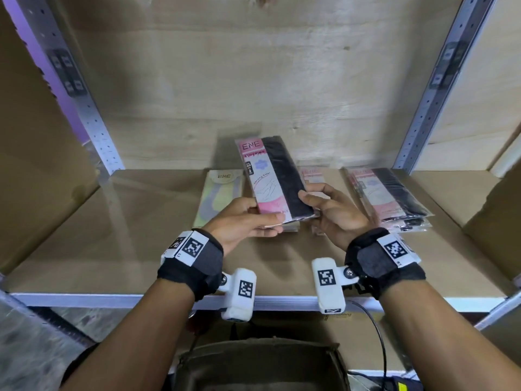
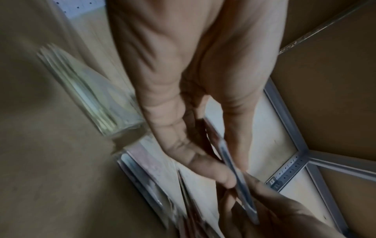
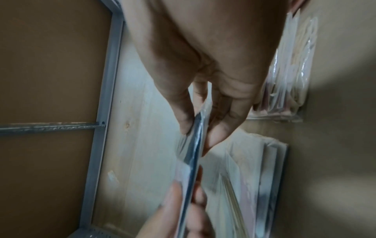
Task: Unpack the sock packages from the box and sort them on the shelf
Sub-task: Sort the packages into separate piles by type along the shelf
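A flat sock package [image 1: 275, 177], pink card on the left and black socks on the right, is held up above the shelf [image 1: 118, 238]. My left hand [image 1: 248, 220] pinches its lower left corner, thumb on top. My right hand [image 1: 328, 206] pinches its lower right edge. Both wrist views show the package edge-on [image 2: 234, 169] [image 3: 193, 145] between thumb and fingers. A pale green sock package [image 1: 218, 197] lies on the shelf behind my left hand. A stack of pink and black packages [image 1: 392, 197] lies to the right. Another pink package [image 1: 311, 174] peeks out behind my right hand.
Grey perforated uprights [image 1: 93, 119] [image 1: 431, 94] frame the shelf, with a plywood back wall [image 1: 253, 80]. Cardboard boxes stand at the left [image 1: 33, 153] and right [image 1: 496, 210] ends. The open box [image 1: 259, 362] sits below the shelf's front edge, and a black cable [image 1: 377, 334] hangs beside it.
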